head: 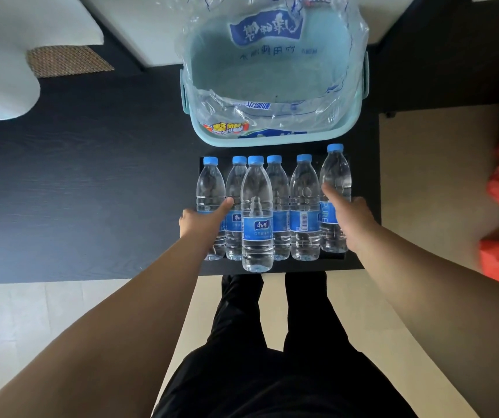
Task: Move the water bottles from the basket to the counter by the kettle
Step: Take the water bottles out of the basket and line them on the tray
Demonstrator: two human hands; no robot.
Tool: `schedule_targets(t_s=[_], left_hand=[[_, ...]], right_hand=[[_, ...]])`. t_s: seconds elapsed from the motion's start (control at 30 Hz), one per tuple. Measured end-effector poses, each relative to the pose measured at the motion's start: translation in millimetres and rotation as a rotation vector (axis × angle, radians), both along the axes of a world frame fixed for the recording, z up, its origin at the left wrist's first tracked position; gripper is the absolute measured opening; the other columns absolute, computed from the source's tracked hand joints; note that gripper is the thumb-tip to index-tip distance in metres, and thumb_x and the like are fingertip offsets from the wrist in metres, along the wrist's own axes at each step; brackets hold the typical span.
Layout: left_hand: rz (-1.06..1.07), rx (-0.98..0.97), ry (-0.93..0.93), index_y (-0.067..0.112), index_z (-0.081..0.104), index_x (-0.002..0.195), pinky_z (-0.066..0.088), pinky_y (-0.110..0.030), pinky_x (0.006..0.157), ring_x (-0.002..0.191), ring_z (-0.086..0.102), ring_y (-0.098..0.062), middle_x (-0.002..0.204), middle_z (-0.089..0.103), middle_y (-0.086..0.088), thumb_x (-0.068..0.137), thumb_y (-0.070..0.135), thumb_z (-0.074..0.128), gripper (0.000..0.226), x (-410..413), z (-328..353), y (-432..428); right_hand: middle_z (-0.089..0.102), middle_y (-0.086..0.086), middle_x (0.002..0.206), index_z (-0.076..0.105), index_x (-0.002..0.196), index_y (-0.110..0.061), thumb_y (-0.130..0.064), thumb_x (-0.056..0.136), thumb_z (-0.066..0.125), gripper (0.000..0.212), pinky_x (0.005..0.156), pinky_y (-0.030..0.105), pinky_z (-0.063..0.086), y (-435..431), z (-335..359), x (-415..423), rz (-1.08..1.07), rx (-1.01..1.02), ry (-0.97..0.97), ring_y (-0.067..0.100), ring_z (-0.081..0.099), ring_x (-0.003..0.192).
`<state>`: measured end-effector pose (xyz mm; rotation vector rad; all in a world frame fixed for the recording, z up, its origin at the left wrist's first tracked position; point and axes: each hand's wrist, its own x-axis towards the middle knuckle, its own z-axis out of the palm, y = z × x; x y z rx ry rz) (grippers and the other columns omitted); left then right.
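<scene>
six water bottles (257, 215) stood upright in a tight row on the dark counter (91, 182), just in front of the teal basket (272, 137), which held only crumpled plastic wrap (272, 55). left hand (203, 224) was wrapped round the leftmost bottle (210, 188), right hand (353, 221) round the rightmost bottle (334, 176), thumbs in front. no kettle in view. looked like the last step, squaring up the row; next move prob needs both grips eased off w/o tipping neighbours.
</scene>
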<state>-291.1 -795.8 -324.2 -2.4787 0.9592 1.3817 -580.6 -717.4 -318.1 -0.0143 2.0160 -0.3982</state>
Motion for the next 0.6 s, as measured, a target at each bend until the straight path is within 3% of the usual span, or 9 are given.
schedule_targets(t_s=[0.1,0.23,0.37,0.47,0.53,0.6], left_hand=[[0.013,-0.005,0.047,0.016,0.049,0.142,0.060,-0.052,0.088,0.110,0.067,-0.031,0.135,0.061,-0.008,0.025,0.107,0.060,0.149,0,2,4],[-0.014,-0.011,0.075,0.020,0.052,0.142,0.059,-0.054,0.091,0.113,0.067,-0.031,0.136,0.061,-0.006,0.022,0.107,0.059,0.149,1,7,11],[-0.049,-0.018,0.073,0.016,0.052,0.140,0.060,-0.049,0.088,0.106,0.068,-0.028,0.127,0.064,-0.006,0.038,0.101,0.063,0.133,-1,29,16],[-0.086,-0.006,0.056,0.010,0.051,0.142,0.061,-0.042,0.078,0.097,0.069,-0.025,0.123,0.066,-0.008,0.045,0.099,0.064,0.132,-2,48,15],[-0.134,-0.002,0.049,0.005,0.048,0.144,0.054,-0.033,0.061,0.088,0.068,-0.021,0.122,0.064,-0.011,0.060,0.092,0.067,0.123,0,63,12],[-0.168,-0.014,0.045,0.003,0.048,0.142,0.049,-0.031,0.057,0.087,0.068,-0.022,0.119,0.065,-0.012,0.063,0.091,0.068,0.120,3,78,10]], right_hand=[[0.050,0.015,0.150,0.018,0.163,-0.012,-0.073,0.084,0.071,0.114,0.092,0.046,0.042,3,5,2,0.028,-0.018,0.001,0.033,0.055,0.126],[0.050,0.015,0.149,0.017,0.164,-0.011,-0.071,0.084,0.071,0.113,0.086,0.042,0.039,11,15,4,0.035,-0.038,0.023,0.031,0.055,0.117],[0.056,0.012,0.133,0.022,0.161,-0.009,-0.071,0.083,0.073,0.112,0.079,0.038,0.042,15,33,4,0.057,-0.075,0.046,0.026,0.061,0.100],[0.051,0.013,0.146,0.021,0.162,-0.009,-0.070,0.083,0.074,0.113,0.086,0.041,0.042,15,48,2,0.110,-0.092,0.048,0.030,0.057,0.113],[0.048,0.013,0.152,0.021,0.162,-0.010,-0.073,0.082,0.073,0.114,0.088,0.043,0.045,16,61,-1,0.148,-0.090,0.039,0.031,0.056,0.119],[0.046,0.013,0.153,0.023,0.161,-0.009,-0.075,0.081,0.072,0.115,0.092,0.043,0.045,16,75,-2,0.166,-0.109,0.026,0.033,0.053,0.129]])
